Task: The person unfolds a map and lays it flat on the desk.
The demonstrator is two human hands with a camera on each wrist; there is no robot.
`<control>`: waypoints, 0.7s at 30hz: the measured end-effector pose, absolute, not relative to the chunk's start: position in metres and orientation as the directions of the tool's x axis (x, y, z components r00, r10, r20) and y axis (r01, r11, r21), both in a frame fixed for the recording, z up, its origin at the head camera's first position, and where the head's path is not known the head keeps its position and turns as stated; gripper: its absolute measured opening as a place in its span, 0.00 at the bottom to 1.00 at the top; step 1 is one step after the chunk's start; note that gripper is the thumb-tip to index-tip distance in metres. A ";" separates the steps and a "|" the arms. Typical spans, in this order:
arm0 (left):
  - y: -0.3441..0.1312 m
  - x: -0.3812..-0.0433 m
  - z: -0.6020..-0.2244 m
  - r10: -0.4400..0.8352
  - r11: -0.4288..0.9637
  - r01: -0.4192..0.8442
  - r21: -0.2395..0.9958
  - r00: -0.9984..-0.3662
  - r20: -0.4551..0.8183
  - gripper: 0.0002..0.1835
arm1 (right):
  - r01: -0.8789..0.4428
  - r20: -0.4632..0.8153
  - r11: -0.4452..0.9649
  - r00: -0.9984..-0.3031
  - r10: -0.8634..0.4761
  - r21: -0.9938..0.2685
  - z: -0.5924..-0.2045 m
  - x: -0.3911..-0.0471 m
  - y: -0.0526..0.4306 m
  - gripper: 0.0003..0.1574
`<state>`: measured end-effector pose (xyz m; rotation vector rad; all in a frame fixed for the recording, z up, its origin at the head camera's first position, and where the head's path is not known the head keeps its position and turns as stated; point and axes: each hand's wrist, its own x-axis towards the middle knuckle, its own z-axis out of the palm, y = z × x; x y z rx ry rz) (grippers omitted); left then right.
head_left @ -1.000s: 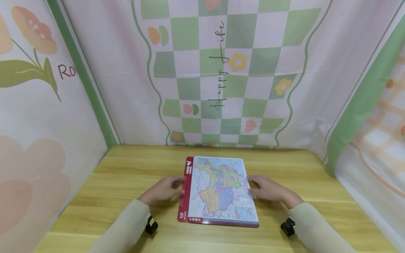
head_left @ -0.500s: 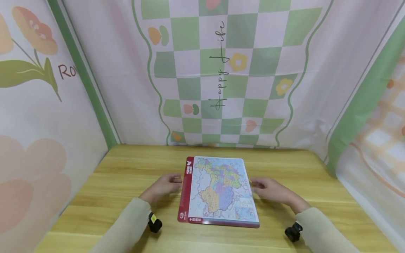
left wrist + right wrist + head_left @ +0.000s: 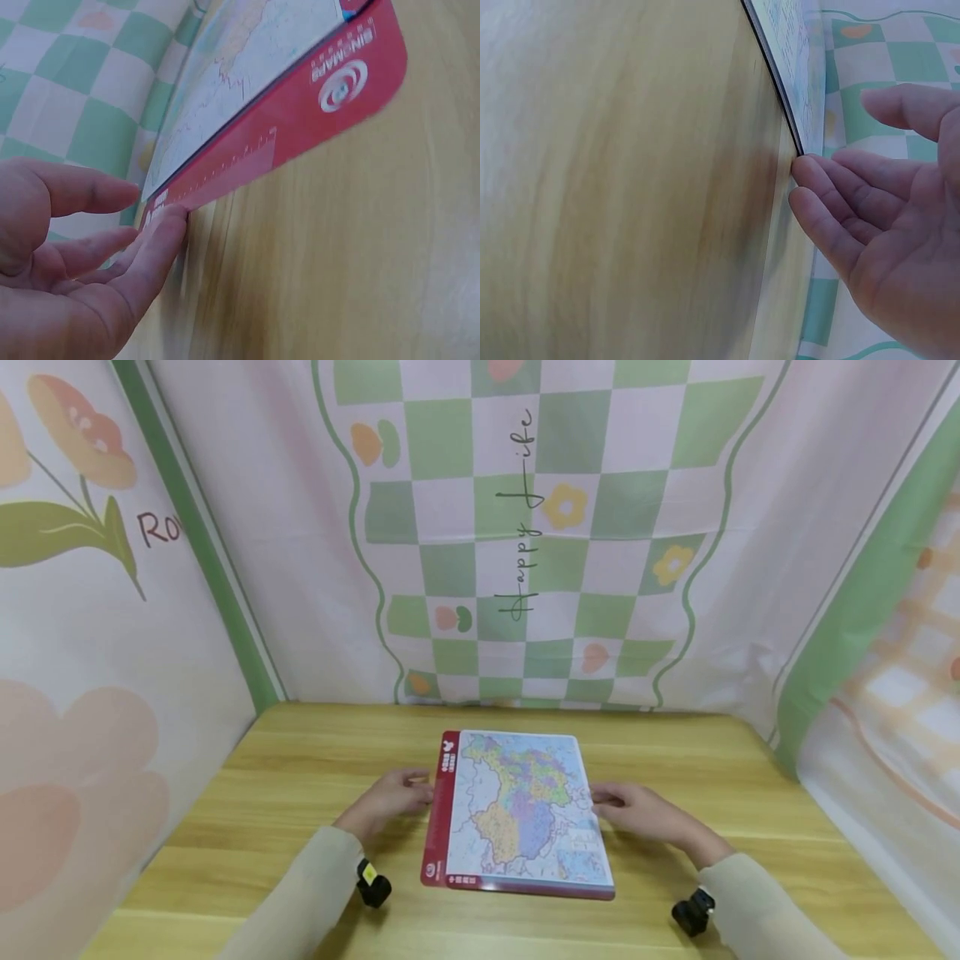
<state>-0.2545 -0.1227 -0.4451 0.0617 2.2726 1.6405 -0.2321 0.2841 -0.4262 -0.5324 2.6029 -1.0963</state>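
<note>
A map board [image 3: 517, 810] with a red border and a multicoloured map lies flat on the wooden table in the head view. My left hand [image 3: 388, 802] is beside its red left edge, fingers loosely bent. In the left wrist view, a fingertip of that hand [image 3: 90, 262] touches the red border, with the thumb held away. On the opposite side, my right hand [image 3: 647, 814] is at the board's right edge. Its fingertips [image 3: 804, 169] meet the board's dark rim in the right wrist view, while the thumb stands off. Neither hand grips the board.
The wooden table [image 3: 300, 760] extends around the board on every side. A green-and-white checked curtain [image 3: 517, 635] hangs behind the table's far edge, with printed curtains at left [image 3: 112, 635] and right [image 3: 862, 693]. Dark wrist cameras [image 3: 372, 887] sit at both sleeves.
Both hands have drawn slightly outward from the board's edges since a second ago; the right hand has shifted a little further right. The board has stayed in place.
</note>
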 end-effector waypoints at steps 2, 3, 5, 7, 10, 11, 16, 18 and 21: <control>-0.122 -0.255 -0.444 0.227 0.339 -0.158 0.928 -0.943 -0.244 0.32 | -0.223 -0.105 0.649 -0.898 -0.427 -0.727 -0.426 -0.232 0.284 0.32; -0.122 -0.254 -0.444 0.230 0.338 -0.157 0.928 -0.942 -0.243 0.32 | -0.219 -0.109 0.651 -0.899 -0.424 -0.727 -0.426 -0.233 0.284 0.32; -0.122 -0.254 -0.443 0.232 0.330 -0.160 0.930 -0.942 -0.244 0.33 | -0.224 -0.109 0.652 -0.897 -0.429 -0.724 -0.425 -0.232 0.284 0.32; -0.121 -0.255 -0.443 0.236 0.313 -0.165 0.935 -0.941 -0.244 0.33 | -0.227 -0.109 0.652 -0.895 -0.432 -0.723 -0.425 -0.232 0.283 0.33; -0.119 -0.255 -0.444 0.230 0.287 -0.176 0.942 -0.941 -0.247 0.32 | -0.229 -0.111 0.654 -0.894 -0.435 -0.721 -0.424 -0.231 0.282 0.33; -0.119 -0.255 -0.444 0.227 0.279 -0.180 0.943 -0.942 -0.247 0.32 | -0.229 -0.111 0.655 -0.894 -0.434 -0.720 -0.423 -0.230 0.282 0.33; -0.117 -0.255 -0.446 0.209 0.246 -0.192 0.950 -0.946 -0.246 0.32 | -0.221 -0.110 0.649 -0.897 -0.429 -0.728 -0.422 -0.229 0.281 0.32; -0.117 -0.256 -0.446 0.200 0.236 -0.205 0.950 -0.947 -0.254 0.32 | -0.222 -0.105 0.650 -0.899 -0.425 -0.727 -0.422 -0.229 0.280 0.32; -0.117 -0.256 -0.447 0.188 0.224 -0.220 0.949 -0.946 -0.264 0.32 | -0.221 -0.098 0.665 -0.908 -0.407 -0.714 -0.423 -0.231 0.280 0.31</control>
